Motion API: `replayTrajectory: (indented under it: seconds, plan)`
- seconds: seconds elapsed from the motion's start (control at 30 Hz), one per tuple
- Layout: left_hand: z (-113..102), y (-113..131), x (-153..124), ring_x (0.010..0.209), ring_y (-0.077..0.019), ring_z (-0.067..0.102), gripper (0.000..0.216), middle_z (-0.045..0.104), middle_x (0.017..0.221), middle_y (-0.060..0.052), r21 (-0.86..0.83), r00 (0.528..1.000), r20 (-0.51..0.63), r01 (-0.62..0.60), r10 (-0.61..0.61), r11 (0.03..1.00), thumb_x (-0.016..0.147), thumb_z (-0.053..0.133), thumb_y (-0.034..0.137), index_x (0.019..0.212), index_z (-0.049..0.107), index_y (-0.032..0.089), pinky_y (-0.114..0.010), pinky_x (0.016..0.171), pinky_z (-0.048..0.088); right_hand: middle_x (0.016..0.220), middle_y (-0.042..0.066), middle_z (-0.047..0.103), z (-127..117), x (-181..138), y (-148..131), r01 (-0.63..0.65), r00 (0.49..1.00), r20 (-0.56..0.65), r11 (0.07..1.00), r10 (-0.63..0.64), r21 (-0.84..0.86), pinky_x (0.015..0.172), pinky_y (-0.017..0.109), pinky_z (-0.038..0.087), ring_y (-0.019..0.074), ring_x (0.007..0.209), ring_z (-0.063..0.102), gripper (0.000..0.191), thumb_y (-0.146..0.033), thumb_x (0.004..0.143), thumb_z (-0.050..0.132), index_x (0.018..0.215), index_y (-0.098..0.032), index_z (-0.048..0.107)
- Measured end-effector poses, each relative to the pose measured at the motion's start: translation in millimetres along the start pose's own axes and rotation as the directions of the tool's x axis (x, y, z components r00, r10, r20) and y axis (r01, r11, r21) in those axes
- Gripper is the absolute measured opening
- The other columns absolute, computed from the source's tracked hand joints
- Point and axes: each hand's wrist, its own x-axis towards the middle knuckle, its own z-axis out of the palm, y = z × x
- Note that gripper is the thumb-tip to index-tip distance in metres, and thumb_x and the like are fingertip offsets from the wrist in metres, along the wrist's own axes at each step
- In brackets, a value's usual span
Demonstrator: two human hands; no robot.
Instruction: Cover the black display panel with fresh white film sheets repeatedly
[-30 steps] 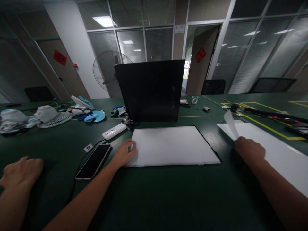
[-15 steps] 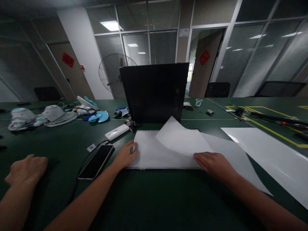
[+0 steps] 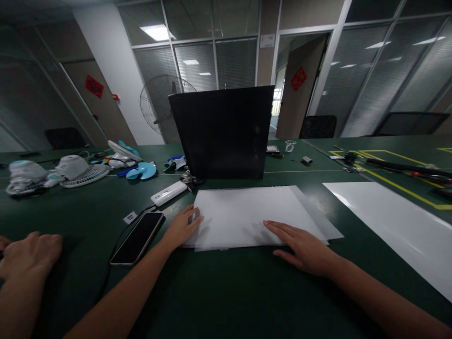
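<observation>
Thin white sheets (image 3: pixel 243 207) lie in a slightly fanned stack on the table, their right corners sticking out. My left hand (image 3: pixel 181 228) rests on the stack's left edge, its thumb and fingers apart. Flat on the top sheet near the front right lies my right hand (image 3: pixel 303 247), fingers stretched out and thumb apart. Directly behind the stack a large black panel (image 3: pixel 224 134) stands upright, leaning back slightly. What lies beneath the sheets is mostly hidden.
Another person's hand (image 3: pixel 31 254) rests at the far left. Beside my left arm are a phone (image 3: pixel 137 238) with a cable and a white power strip-like device (image 3: pixel 169 193). Fan parts (image 3: pixel 76 170) sit farther left. A glossy white sheet (image 3: pixel 391 226) lies right, near a clear cup (image 3: pixel 290 146).
The curled top sheet has come down flat over the stack, and the sheets at the right have shifted left. My right hand moved left and flattened; my left hand stayed at the edge.
</observation>
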Motion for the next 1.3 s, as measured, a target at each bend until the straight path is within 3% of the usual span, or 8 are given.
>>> replayTrajectory:
  seconds: [0.2,0.33,0.5,0.77,0.97,1.03,1.17,1.3]
  plan:
    - [-3,5,-3,0.144,-0.0342,0.046,0.068,0.044,0.16,-0.015,0.045,0.999,0.006,0.039,-0.039,0.998,0.089,0.059,0.06,0.142,0.06,0.018,-0.048,0.121,0.034,0.139,0.016,0.063,-7,-6,35,-0.346,0.928,-0.223,0.913,0.299,-0.216,0.107,0.059,0.049,0.0339,0.126,0.061,0.06,-0.051,0.102,0.042,0.15,-0.019,0.053]
    - [2,0,0,0.143,-0.0332,0.049,0.062,0.048,0.157,-0.015,0.035,0.999,-0.026,0.025,-0.024,0.999,0.092,0.055,0.054,0.141,0.061,0.016,-0.047,0.121,0.034,0.125,0.014,0.072,-17,-14,56,-0.484,0.874,-0.197,0.837,0.445,-0.257,0.091,0.056,0.059,0.032,0.106,0.071,0.054,-0.048,0.103,0.035,0.134,-0.019,0.068]
    - [7,-7,4,0.143,-0.0281,0.049,0.052,0.052,0.155,-0.01,0.025,0.998,-0.062,0.005,-0.004,1.0,0.094,0.049,0.038,0.141,0.061,0.018,-0.042,0.124,0.031,0.121,0.01,0.074,-15,-18,63,-0.457,0.887,-0.189,0.862,0.422,-0.218,0.088,0.051,0.06,0.0279,0.101,0.072,0.05,-0.048,0.103,0.036,0.124,-0.023,0.074]
    - [7,-10,6,0.142,-0.0255,0.051,0.05,0.055,0.151,-0.009,-0.019,0.996,-0.084,0.01,-0.011,1.0,0.095,0.039,0.025,0.137,0.064,0.015,-0.039,0.124,0.031,0.135,0.005,0.068,-8,-13,53,-0.193,0.979,-0.087,0.973,0.183,-0.13,0.109,0.053,0.049,0.0257,0.125,0.062,0.041,-0.041,0.102,0.044,0.125,-0.025,0.073]
    - [6,-10,6,0.144,-0.0258,0.048,0.05,0.052,0.155,-0.011,0.002,0.999,-0.049,0.002,-0.001,1.0,0.094,0.044,0.031,0.136,0.064,0.015,-0.04,0.124,0.029,0.132,0.007,0.069,-13,-18,76,-0.311,0.944,-0.16,0.937,0.287,-0.156,0.108,0.051,0.049,0.0261,0.122,0.063,0.045,-0.045,0.103,0.039,0.127,-0.025,0.072]
    - [5,-9,6,0.145,-0.0263,0.047,0.05,0.05,0.156,-0.011,0.018,0.999,-0.03,0.015,-0.014,1.0,0.096,0.043,0.036,0.137,0.064,0.016,-0.04,0.124,0.029,0.136,0.009,0.066,-20,-29,99,-0.475,0.874,-0.241,0.849,0.423,-0.232,0.112,0.049,0.044,0.027,0.126,0.059,0.05,-0.048,0.103,0.036,0.132,-0.023,0.069]
    - [5,-8,5,0.147,-0.0288,0.044,0.056,0.045,0.159,-0.014,0.05,1.0,-0.003,0.023,-0.023,0.998,0.095,0.049,0.044,0.141,0.061,0.013,-0.041,0.124,0.029,0.147,0.026,0.052,-33,-67,151,-0.767,0.639,-0.411,0.582,0.65,-0.271,0.115,0.055,0.032,0.0377,0.143,0.039,0.068,-0.053,0.101,0.031,0.144,-0.007,0.056]
    - [5,-6,4,0.148,-0.0283,0.042,0.057,0.043,0.16,-0.015,0.078,1.0,0.012,0.009,-0.01,0.997,0.096,0.051,0.044,0.143,0.059,0.013,-0.04,0.124,0.029,0.147,0.04,0.042,-32,-98,188,-0.971,0.224,-0.352,0.18,0.909,-0.156,0.099,0.076,0.028,0.0569,0.139,0.034,0.089,-0.073,0.092,0.029,0.145,-0.006,0.054]
